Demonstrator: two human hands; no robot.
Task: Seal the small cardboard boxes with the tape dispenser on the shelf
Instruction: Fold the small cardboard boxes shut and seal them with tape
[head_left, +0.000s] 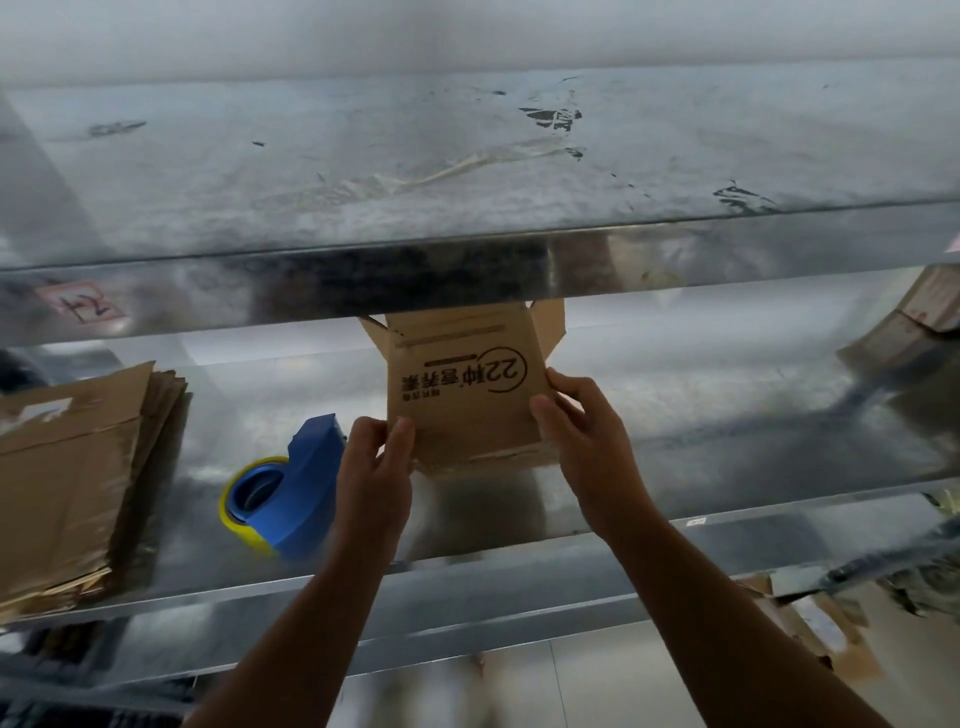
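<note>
Being held by both hands, the small cardboard box (462, 410) appears to rest on the shelf (727, 415). The left hand (371, 467) pinches its near left corner; the right hand (582, 431) is curled round its right edge. The far flaps (550, 322) stand open. The tape dispenser (296, 493) lies untouched just left. Judged next: the flaps are closed and one hand is freed for the dispenser.

- The head camera is facing forward and slightly down, sitting close to the metal shelf (727, 462).
- It is centring the small cardboard box (467, 400) beneath an upper shelf (467, 171).
</note>
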